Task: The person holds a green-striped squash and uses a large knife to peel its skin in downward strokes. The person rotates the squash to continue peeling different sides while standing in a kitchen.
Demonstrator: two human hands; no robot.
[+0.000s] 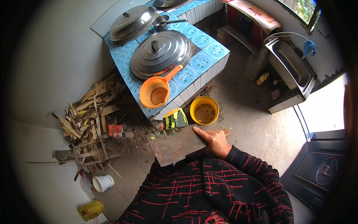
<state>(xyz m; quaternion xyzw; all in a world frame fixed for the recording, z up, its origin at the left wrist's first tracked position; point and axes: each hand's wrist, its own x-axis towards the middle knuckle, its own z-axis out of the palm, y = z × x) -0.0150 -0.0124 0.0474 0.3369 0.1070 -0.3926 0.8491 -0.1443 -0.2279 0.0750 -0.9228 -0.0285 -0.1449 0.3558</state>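
My right hand point(219, 141) grips a broad cleaver point(179, 145) near its wooden handle, the index finger stretched along the top of the blade. Just beyond the blade is a cut piece of squash point(175, 119) with dark green rind, yellow patches where rind is off, and an orange cut face. Green rind bits cling along the blade's far left edge. A fingertip of my left hand point(161, 127) seems to show at the squash's left side; the cleaver hides the rest, so its grip is unclear. A yellow bucket point(192, 113) holding murky water and scraps stands beyond the blade.
A blue-tiled stove point(200, 62) stands ahead, bearing domed metal lids point(165, 53), an orange dipper point(145, 92) and a small saucepan point(160, 23). Split firewood point(92, 112) and a wooden stool point(86, 152) lie left. A white tub point(107, 182) lies lower left; a metal sink point(291, 61) is right.
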